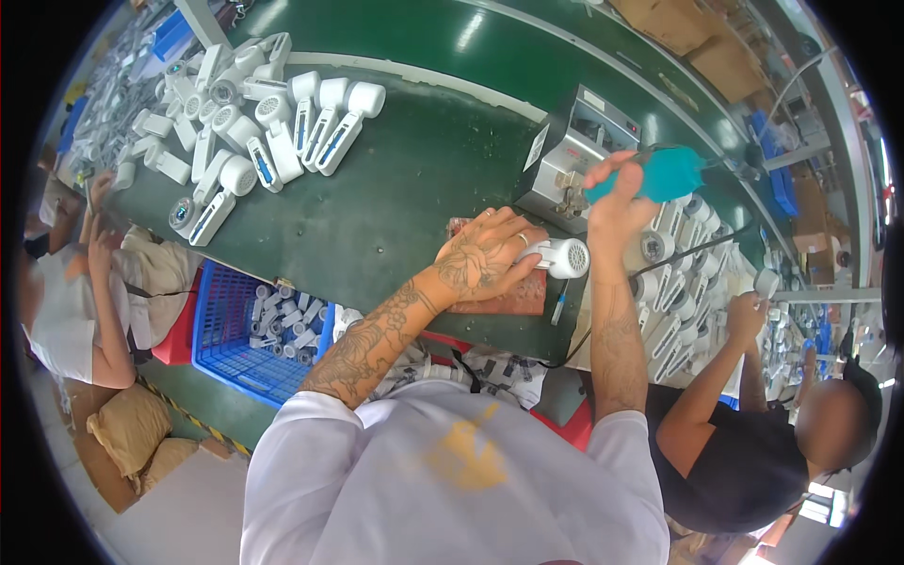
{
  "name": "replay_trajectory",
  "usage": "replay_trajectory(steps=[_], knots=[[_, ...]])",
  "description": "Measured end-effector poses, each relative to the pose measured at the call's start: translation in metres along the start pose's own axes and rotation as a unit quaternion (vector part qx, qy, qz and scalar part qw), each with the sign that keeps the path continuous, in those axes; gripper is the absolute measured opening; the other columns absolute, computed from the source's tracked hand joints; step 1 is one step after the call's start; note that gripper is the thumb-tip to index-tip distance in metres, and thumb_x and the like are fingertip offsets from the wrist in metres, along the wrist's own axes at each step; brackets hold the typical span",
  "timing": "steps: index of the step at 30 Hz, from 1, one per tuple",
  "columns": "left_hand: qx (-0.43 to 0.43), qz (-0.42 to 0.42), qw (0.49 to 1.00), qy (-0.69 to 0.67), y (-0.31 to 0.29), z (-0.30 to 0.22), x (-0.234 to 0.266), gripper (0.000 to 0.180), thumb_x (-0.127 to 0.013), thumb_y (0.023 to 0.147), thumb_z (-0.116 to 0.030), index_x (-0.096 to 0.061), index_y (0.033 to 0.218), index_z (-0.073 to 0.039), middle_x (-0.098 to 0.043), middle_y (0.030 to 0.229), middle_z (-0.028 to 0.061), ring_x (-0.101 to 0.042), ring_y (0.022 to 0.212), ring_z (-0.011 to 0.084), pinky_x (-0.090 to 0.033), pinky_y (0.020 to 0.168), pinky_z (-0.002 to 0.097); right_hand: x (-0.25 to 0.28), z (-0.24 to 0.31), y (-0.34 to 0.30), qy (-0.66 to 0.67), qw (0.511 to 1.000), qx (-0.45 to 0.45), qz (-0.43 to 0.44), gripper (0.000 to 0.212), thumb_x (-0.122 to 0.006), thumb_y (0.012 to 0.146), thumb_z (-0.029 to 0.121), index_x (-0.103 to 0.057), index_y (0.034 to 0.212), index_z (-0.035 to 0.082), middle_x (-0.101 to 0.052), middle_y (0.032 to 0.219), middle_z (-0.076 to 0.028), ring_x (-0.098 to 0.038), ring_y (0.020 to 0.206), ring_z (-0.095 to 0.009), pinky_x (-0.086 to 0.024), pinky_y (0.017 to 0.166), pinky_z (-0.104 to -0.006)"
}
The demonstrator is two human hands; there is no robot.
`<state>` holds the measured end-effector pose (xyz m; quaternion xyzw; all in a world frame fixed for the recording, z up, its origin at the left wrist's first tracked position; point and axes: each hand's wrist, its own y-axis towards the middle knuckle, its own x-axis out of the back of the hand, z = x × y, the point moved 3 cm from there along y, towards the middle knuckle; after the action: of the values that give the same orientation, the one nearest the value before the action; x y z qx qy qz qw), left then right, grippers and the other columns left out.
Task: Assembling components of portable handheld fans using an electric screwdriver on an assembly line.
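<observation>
Clamped by left hand (482, 252) on white device (569, 258), right of centre | by right hand (617, 201) on teal tool (667, 173), upper right | probably light, stiff device (perhaps slippery); best gripped by handle (543, 255)

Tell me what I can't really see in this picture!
In the head view:
White device: its handle is partly hidden by the left hand.
Turquoise tool: partly covered by the right hand, so its tip can't be made out.
Small white pieces in the blue basket: the lower ones are buried under the upper ones.
Cardboard boxes: cut off by the upper edge.
</observation>
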<state>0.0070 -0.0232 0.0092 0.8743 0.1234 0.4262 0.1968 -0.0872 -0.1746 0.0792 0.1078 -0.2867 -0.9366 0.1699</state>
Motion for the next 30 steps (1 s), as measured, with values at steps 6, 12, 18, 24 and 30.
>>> replay_trajectory(steps=[6,12,18,24,30], knots=[[0.006,0.031,0.999,-0.021,0.002,-0.002,0.001,0.035,-0.057,0.096,-0.030,-0.067,0.118,-0.004,-0.064,0.118,0.0131,-0.055,0.114,0.0298,-0.043,0.101,0.0430,0.003,-0.003,-0.006,-0.026,0.999,-0.041,0.012,0.036,-0.052,0.105,0.035,-0.053,0.098,0.000,-0.054,0.069,-0.008,-0.055,0.059,-0.019,-0.046,0.055,-0.0318],[-0.018,-0.028,0.999,-0.003,-0.001,0.001,-0.002,0.035,-0.065,0.092,-0.024,-0.066,0.123,-0.008,-0.066,0.110,0.0101,-0.058,0.105,0.0303,-0.046,0.094,0.0431,0.012,0.026,-0.037,0.036,0.990,-0.134,-0.008,0.048,-0.054,0.103,0.046,-0.056,0.105,-0.002,-0.053,0.068,-0.007,-0.053,0.056,-0.018,-0.045,0.054,-0.0323],[-0.001,0.008,1.000,-0.003,0.000,-0.001,-0.002,0.036,-0.066,0.092,-0.026,-0.066,0.123,-0.008,-0.065,0.113,0.0097,-0.057,0.107,0.0305,-0.045,0.096,0.0441,0.014,0.035,-0.060,0.060,0.990,-0.112,0.055,0.055,-0.062,0.098,0.048,-0.056,0.109,-0.005,-0.057,0.070,-0.006,-0.057,0.058,-0.017,-0.046,0.054,-0.0292],[0.003,0.016,1.000,-0.005,0.001,-0.001,-0.006,0.036,-0.066,0.093,-0.028,-0.065,0.124,-0.009,-0.064,0.115,0.0098,-0.056,0.109,0.0306,-0.044,0.098,0.0454,0.020,0.015,-0.072,0.081,0.987,-0.138,0.030,0.047,-0.064,0.098,0.044,-0.055,0.101,-0.002,-0.057,0.072,-0.007,-0.056,0.060,-0.017,-0.046,0.054,-0.0297],[-0.005,0.033,0.999,0.014,0.005,-0.002,-0.003,0.037,-0.064,0.094,-0.028,-0.064,0.126,-0.008,-0.062,0.123,0.0082,-0.055,0.114,0.0309,-0.043,0.100,0.0471,0.015,0.014,-0.073,0.058,0.991,-0.113,0.039,0.044,-0.058,0.101,0.044,-0.049,0.094,0.001,-0.050,0.068,-0.008,-0.052,0.058,-0.020,-0.046,0.057,-0.0330]])
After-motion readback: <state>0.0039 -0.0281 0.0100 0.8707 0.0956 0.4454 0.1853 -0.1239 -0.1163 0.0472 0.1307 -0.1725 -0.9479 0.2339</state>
